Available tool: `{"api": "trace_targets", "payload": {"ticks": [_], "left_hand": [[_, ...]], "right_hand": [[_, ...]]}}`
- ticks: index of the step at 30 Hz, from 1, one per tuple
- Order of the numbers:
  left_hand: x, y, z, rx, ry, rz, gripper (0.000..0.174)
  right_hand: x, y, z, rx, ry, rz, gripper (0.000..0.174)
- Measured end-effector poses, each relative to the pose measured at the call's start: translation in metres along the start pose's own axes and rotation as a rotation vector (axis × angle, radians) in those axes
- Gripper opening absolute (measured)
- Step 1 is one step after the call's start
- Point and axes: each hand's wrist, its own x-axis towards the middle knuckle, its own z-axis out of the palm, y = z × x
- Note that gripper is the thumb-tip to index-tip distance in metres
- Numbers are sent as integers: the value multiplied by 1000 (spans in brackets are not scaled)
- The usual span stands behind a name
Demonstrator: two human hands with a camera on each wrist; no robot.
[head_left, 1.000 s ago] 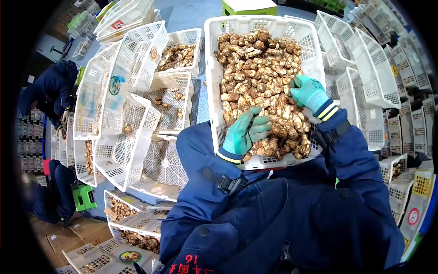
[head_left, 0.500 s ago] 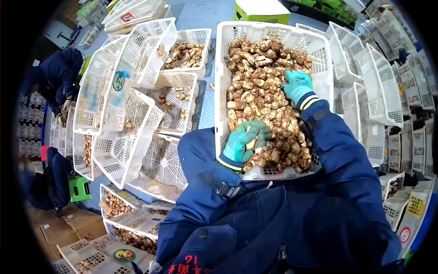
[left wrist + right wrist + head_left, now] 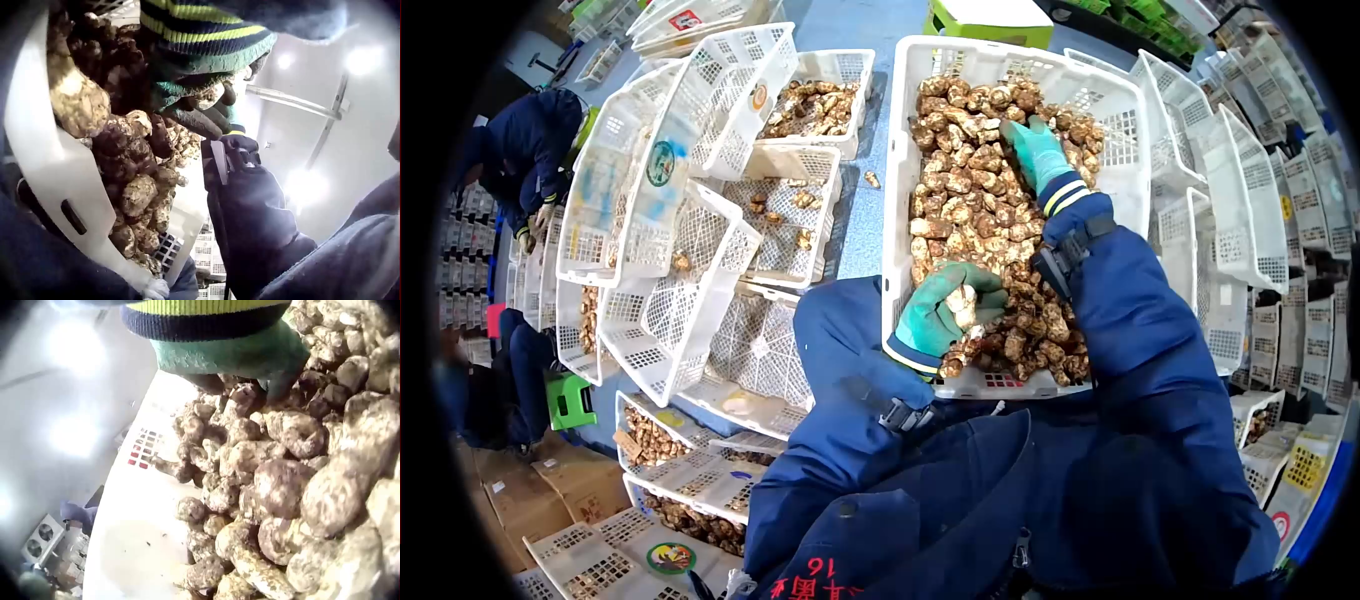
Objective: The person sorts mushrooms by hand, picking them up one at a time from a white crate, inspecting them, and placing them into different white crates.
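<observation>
A large white crate (image 3: pixel 1123 140) sits over the person's lap, heaped with brown-and-white mushrooms (image 3: pixel 970 190) that have thick stems. The left hand (image 3: pixel 930 318), in a green glove, is palm up at the crate's near left corner, its fingers curled round a pale mushroom (image 3: pixel 963 304). That held mushroom (image 3: pixel 209 97) also shows between the gloved fingers in the left wrist view. Farther up the heap, the gloved right hand (image 3: pixel 1037 155) reaches down among the mushrooms. In the right wrist view its fingers (image 3: pixel 278 384) point into the heap, tips hidden; I cannot tell whether they grip one.
To the left stand several white crates, one with mushrooms (image 3: pixel 815 108) and one with a few pieces (image 3: pixel 805 240). More crates (image 3: pixel 1245 200) are stacked at right. A green-and-white box (image 3: pixel 990 22) stands behind the crate. Two people (image 3: pixel 525 150) in dark clothes work at far left.
The right hand has moved from the heap's right side up and inward. The left hand, earlier with loose fingers and no mushroom showing, now holds one. The view has shifted slightly.
</observation>
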Motion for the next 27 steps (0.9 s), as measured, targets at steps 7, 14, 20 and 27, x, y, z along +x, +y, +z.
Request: {"api": "trace_targets", "payload": {"ticks": [7, 14, 20, 27], "left_hand": [[15, -9, -34, -128, -209, 89, 42], [-1, -2, 0, 215, 125, 127, 43], [1, -3, -7, 147, 35, 95, 44], [1, -2, -10, 64, -52, 52, 44]], "right_hand": [[-92, -80, -58, -410, -88, -80, 37], [-62, -72, 24, -925, 216, -919, 44], [-85, -54, -18, -870, -23, -796, 37], [-155, -17, -122, -1066, -496, -305, 28]]}}
